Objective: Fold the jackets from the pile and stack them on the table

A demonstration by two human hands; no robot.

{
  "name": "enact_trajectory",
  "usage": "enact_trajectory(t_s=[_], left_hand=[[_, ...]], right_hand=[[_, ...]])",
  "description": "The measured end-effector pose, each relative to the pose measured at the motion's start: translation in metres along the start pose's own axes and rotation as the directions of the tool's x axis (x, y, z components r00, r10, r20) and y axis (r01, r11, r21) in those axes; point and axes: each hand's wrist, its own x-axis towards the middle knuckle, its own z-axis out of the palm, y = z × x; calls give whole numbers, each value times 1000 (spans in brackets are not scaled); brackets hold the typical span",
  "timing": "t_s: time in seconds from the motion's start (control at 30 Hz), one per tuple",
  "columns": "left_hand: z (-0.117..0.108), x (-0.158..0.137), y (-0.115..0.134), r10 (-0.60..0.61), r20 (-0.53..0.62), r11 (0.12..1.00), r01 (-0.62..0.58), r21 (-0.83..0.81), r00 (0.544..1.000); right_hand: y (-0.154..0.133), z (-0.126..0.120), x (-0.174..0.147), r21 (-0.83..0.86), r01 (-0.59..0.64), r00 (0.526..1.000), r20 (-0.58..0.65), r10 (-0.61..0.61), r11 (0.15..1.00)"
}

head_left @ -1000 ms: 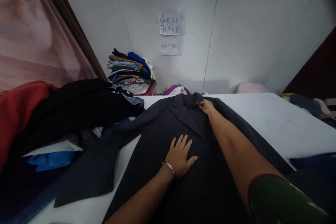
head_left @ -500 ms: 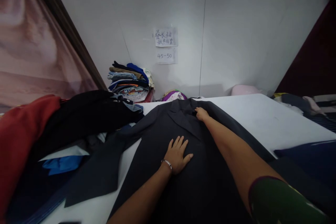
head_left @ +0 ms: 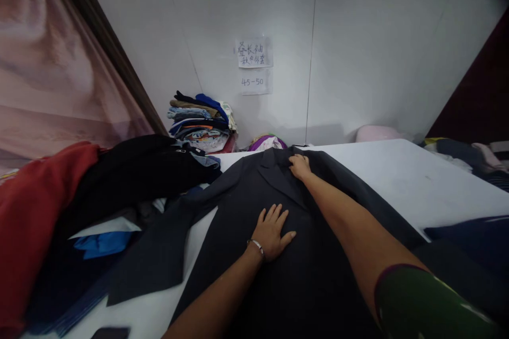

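A dark long-sleeved coat (head_left: 234, 222) with a notched lapel lies spread out, its collar at the far table edge. My left hand (head_left: 271, 235), with a silver bracelet at the wrist, rests flat on the front of the coat, fingers spread. At the collar, my right hand (head_left: 300, 167) has its fingers curled onto the cloth beside the lapel (head_left: 280, 180). One sleeve (head_left: 159, 254) reaches out to the left and bends down; the other runs off to the right, partly behind my right arm. The lower part of the coat is very dark and partly hidden by my arms.
The white table (head_left: 382, 180) carries a heap of clothes at left, with a red garment (head_left: 51, 206) and a black one (head_left: 131, 175). Folded clothes (head_left: 202, 122) are stacked by the wall. Dark blue cloth (head_left: 473, 243) lies at right. A dark flat object (head_left: 110, 333) sits at the bottom edge.
My right hand has shifted slightly left along the collar and its fingers are more curled over the cloth. My left hand stays flat on the coat. The view has turned a little left.
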Motion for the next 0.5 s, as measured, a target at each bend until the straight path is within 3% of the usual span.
enact_trajectory(t_s=[0.1, 0.23, 0.5], left_hand=[[2, 1, -1, 4, -15, 1000, -4, 5, 1000], [2, 1, -1, 0, -7, 1000, 0, 18, 1000], [0, 2, -1, -4, 3, 999, 4, 41, 1000]], right_hand=[[8, -18, -8, -7, 96, 992, -81, -97, 995], [23, -36, -17, -14, 90, 990, -112, -91, 996], [36, -31, -46, -12, 128, 990, -55, -128, 992]])
